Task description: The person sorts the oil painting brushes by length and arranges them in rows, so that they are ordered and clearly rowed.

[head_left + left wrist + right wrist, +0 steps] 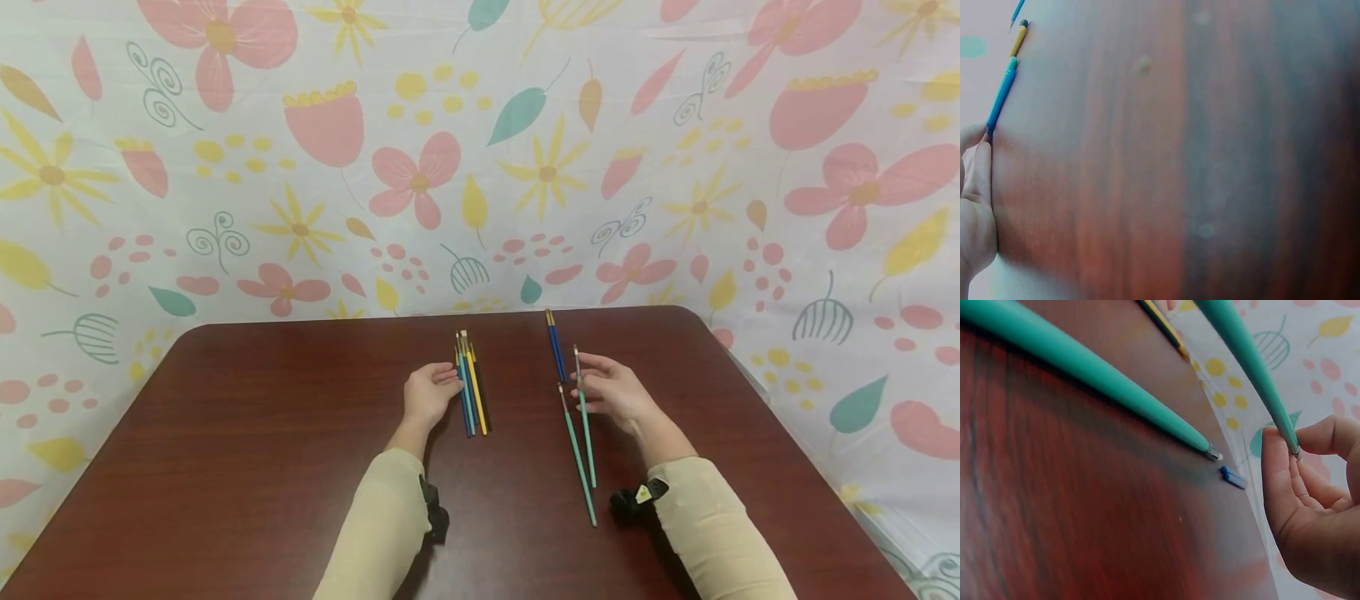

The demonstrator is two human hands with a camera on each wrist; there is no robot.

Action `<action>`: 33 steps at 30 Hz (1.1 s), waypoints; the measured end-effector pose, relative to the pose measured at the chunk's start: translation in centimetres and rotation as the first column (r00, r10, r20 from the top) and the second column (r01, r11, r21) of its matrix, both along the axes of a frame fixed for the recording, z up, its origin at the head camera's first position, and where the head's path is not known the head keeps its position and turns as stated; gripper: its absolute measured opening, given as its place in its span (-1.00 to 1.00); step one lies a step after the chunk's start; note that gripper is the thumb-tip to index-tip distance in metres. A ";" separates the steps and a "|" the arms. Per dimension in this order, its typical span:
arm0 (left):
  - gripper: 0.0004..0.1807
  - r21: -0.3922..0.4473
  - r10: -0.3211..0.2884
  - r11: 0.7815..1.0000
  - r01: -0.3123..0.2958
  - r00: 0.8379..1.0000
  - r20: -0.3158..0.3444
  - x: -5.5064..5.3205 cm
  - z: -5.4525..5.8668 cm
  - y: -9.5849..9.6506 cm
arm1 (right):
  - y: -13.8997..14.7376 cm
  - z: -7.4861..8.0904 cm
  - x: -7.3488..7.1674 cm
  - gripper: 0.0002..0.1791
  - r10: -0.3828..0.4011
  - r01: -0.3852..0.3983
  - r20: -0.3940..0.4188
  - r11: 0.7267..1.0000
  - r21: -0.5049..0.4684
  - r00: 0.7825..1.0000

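My right hand (617, 393) pinches a slim green paintbrush (585, 425) near its ferrule, bristles pointing away from me. That same held paintbrush (1254, 375) slants down into thumb and fingertips in the right wrist view. Beside it on the table lies a second green paintbrush (576, 454). My left hand (431, 396) is at the left side of a bundle of blue, yellow and dark paintbrushes (472, 392), its fingertips touching the nearest one. In the left wrist view, a blue paintbrush (1002, 97) extends past the left fingertips.
Dark blue paintbrushes (556, 346) lie beyond the green ones, near the far edge of the brown table (262, 467). A flower-patterned cloth (525, 167) hangs behind the table and down its right side.
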State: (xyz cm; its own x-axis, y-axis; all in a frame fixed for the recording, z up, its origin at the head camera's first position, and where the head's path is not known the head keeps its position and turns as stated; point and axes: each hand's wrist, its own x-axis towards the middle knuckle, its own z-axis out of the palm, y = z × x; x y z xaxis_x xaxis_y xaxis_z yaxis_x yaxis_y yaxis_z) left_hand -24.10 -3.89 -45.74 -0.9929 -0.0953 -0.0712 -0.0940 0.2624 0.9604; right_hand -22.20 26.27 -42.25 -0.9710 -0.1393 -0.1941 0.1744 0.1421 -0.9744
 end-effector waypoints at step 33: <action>-0.61 0.010 -0.004 1.000 0.004 1.000 0.000 -0.1 0.0 0.0 | 1.0 -0.3 0.7 -0.45 -0.036 0.023 0.147 0.996 0.083 0.988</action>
State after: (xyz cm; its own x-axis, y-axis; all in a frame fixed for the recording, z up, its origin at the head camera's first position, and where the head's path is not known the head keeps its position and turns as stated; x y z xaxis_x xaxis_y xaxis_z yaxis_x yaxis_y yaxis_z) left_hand -24.17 -3.92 -45.78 -0.9933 -0.0903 -0.0725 -0.0933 0.2530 0.9629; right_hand -21.54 27.26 -42.53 -0.9341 -0.0889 -0.3458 0.3214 0.2122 -0.9229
